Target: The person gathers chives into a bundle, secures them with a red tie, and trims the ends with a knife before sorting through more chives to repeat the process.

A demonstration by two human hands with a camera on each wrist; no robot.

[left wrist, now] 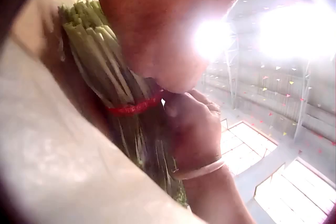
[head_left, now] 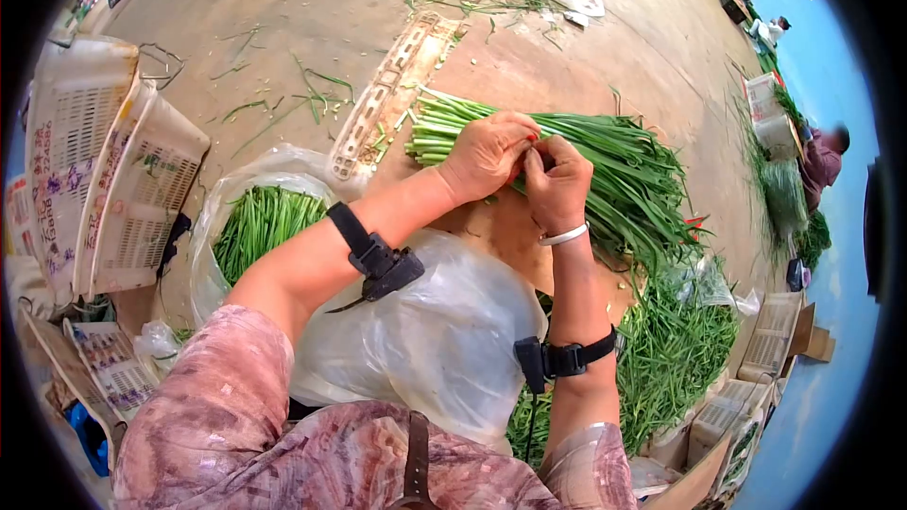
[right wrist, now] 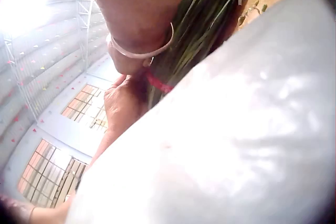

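A thick bundle of garlic chives (head_left: 614, 156) lies in front of me, pale cut stems to the left and dark green leaves to the right. A red tie (left wrist: 136, 107) circles the bundle. My left hand (head_left: 489, 156) pinches the tie on top of the bundle with thumb and fingertips. Close against it, my right hand (head_left: 559, 184), with a white bangle at the wrist, has curled fingers pinching the tie too. In the right wrist view, part of the red tie (right wrist: 158, 83) shows below the hands; its ends are hidden by the fingers.
A clear plastic sheet (head_left: 425, 331) covers my lap. At left stand a bag of cut chives (head_left: 269, 227) and white crates (head_left: 142, 179). A dirty plastic rack (head_left: 392, 99) lies beyond the stems. Loose greens (head_left: 675, 349) pile at right; a person (head_left: 824, 165) sits farther off.
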